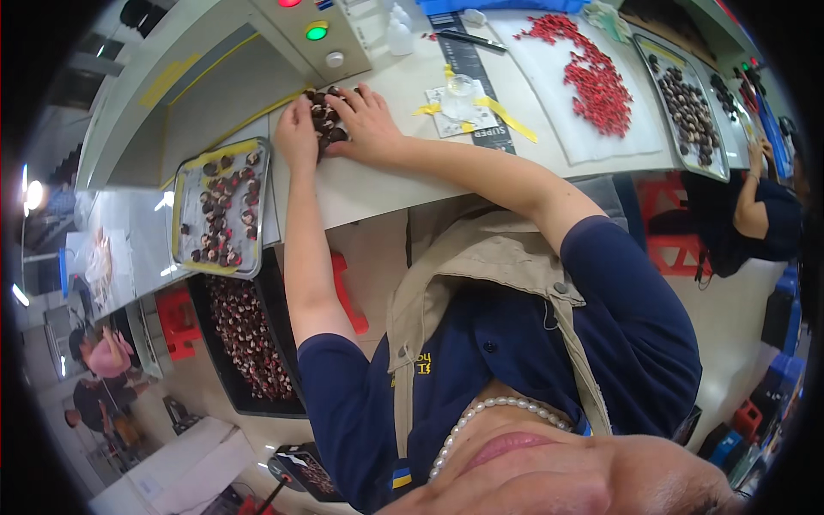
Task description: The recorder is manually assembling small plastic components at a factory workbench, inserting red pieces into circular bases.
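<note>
A pile of small round dark-brown pieces with pale patches (328,129) lies on the white worktable (382,184), close to the opening of a grey box-like machine. Along the left side of the pile, my left hand (296,136) is cupped with its fingers curved against the pieces. My right hand (369,129) rests over the right side, fingers spread and touching the pile. Neither hand is wrapped round a single piece. The palms and some fingertips are hidden. Left of my hands, a metal tray (264,206) holds more such pieces, some with red parts.
The grey machine (232,64) has a green-lit button (317,31). Small red pieces (596,90) lie on a white sheet (558,129) at right, before another filled tray (724,163). A pen (472,40), white bottle (399,34) and taped clear piece (459,96) are nearby. A black crate (287,343) stands below.
</note>
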`<state>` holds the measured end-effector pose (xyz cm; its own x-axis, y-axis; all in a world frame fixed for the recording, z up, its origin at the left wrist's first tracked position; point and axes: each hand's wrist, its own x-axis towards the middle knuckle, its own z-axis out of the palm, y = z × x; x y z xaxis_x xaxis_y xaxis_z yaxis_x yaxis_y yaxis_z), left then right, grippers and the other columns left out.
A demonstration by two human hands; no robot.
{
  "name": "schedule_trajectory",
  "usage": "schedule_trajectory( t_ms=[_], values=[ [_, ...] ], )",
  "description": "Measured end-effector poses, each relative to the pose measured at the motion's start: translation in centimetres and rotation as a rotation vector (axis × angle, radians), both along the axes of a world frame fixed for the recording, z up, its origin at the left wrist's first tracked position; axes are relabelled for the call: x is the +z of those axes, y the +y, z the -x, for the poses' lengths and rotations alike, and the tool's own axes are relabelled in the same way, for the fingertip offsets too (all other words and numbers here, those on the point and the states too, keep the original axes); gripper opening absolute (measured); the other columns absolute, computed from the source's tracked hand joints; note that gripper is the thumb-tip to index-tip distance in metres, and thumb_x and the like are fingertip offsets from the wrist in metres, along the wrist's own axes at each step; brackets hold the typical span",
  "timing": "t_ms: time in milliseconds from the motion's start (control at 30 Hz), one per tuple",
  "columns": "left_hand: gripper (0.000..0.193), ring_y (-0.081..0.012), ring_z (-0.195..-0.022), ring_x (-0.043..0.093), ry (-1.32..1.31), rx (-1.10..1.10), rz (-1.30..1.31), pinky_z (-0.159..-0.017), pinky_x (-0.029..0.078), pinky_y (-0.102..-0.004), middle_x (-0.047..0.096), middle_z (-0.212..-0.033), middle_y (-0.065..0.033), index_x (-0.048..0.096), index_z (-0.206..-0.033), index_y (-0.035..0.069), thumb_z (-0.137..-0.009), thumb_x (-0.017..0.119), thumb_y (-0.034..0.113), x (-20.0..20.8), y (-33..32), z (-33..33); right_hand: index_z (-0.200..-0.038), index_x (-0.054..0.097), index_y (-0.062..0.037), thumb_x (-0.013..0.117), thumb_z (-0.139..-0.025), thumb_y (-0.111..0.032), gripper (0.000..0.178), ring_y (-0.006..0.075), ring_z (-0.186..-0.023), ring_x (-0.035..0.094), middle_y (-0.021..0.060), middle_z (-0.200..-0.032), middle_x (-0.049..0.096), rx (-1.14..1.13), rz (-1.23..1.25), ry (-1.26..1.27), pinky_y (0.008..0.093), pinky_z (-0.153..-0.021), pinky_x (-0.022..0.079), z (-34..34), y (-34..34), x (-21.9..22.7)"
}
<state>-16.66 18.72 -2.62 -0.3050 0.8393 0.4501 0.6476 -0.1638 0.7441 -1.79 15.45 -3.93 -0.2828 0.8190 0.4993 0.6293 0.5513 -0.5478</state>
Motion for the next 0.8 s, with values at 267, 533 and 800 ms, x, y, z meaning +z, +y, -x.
schedule_trajectory(
  t_ms=[267, 533, 800],
  values=[
    [0.043, -0.0174, -0.092, 0.057, -0.215, -0.118, -0.001, -0.083, 0.044, -0.0297, 0.058, -0.114, -0.0137, 0.054, -0.118, -0.001, -0.093, 0.05, 0.035, 0.3, -4.0, -1.1, -0.138, 0.031, -0.0102, 0.075, -0.064, -0.041, 0.092, 0.0466, -0.133, 0.016, 0.0212, -0.141, 0.028, 0.035, 0.093, -0.049, 0.053, -0.107, 0.018, -2.2, -1.0, 0.6],
    [0.063, -0.0408, -0.13, 0.027, 0.235, -0.252, 0.124, -0.106, 0.023, -0.0457, 0.019, -0.144, -0.0263, 0.043, -0.133, 0.009, -0.086, 0.056, 0.048, -0.4, -8.3, -2.4, -0.14, 0.026, -0.0112, 0.075, -0.07, -0.03, 0.088, 0.0445, -0.132, 0.021, 0.0231, -0.144, 0.022, 0.195, 0.11, 0.0, 0.0454, -0.106, 0.028, -6.6, -5.1, 2.4],
    [0.076, -0.0388, -0.131, 0.028, 0.555, -0.205, 0.157, -0.103, 0.017, -0.0594, 0.019, -0.145, -0.0217, 0.044, -0.131, 0.014, -0.07, 0.07, 0.051, 1.0, -7.0, -4.9, -0.106, 0.064, -0.0035, 0.063, -0.085, -0.022, 0.028, 0.0165, -0.092, 0.063, 0.009, -0.098, 0.067, 0.176, 0.453, 0.343, 0.0289, -0.083, 0.049, -19.0, 0.1, 9.9]
  ],
)
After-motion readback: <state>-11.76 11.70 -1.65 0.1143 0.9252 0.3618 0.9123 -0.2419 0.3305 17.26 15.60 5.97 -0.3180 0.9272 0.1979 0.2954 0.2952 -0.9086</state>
